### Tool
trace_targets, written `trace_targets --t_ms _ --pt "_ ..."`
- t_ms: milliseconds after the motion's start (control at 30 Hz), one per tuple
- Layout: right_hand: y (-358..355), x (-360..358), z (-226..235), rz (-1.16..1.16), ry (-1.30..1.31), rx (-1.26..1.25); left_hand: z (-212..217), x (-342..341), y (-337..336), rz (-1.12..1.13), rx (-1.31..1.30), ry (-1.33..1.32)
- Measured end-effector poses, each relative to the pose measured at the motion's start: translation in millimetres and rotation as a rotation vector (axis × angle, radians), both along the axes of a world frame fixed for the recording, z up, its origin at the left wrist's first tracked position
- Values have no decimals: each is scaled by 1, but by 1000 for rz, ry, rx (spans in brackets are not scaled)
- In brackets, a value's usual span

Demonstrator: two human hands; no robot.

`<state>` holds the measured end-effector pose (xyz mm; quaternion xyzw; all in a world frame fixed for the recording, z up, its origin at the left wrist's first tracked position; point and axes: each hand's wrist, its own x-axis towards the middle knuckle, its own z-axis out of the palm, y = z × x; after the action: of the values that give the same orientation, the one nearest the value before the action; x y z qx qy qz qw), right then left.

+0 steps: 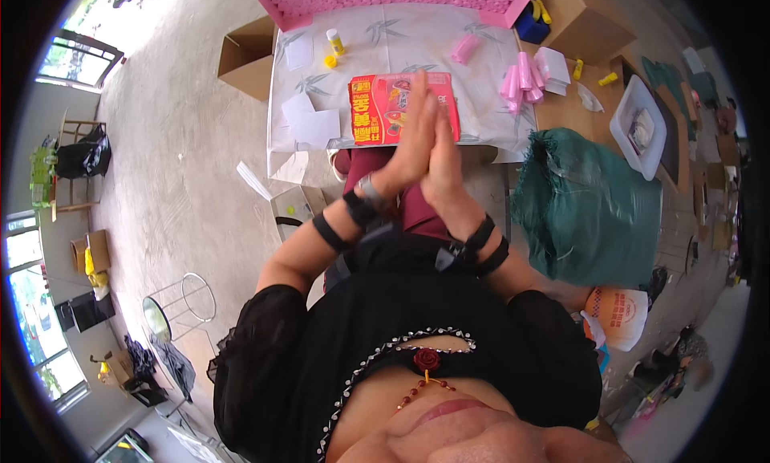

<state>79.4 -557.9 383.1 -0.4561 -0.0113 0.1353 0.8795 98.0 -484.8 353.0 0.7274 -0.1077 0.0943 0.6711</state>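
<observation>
My left hand (412,142) and my right hand (446,162) are pressed palm to palm, fingers stretched out and pointing away from me. Whether anything lies between the palms is hidden. Beneath the fingertips, a flat red and yellow printed package (365,114) lies on the near part of the table (353,34), partly covered from view. White paper sheets (315,128) are left of it. Farther back stands a glue stick (335,42), with a yellow cap (330,62) beside it. One pink roll (465,48) lies to the right, near several more pink rolls (523,82).
A pink tray (517,18) full of pink pieces spans the table's far edge. Cardboard boxes (247,58) flank the table. At right are a stack of white paper (553,70), a white plastic tub (654,154) and a bulky green sack (589,214).
</observation>
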Motion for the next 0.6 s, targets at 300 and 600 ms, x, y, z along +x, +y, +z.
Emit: trace_targets --t_ms 300,600 --pt "-31 72 -65 60 36 139 -18 -18 -30 -76 81 -50" --pt "13 50 -63 113 353 238 -55 25 30 96 534 -19"
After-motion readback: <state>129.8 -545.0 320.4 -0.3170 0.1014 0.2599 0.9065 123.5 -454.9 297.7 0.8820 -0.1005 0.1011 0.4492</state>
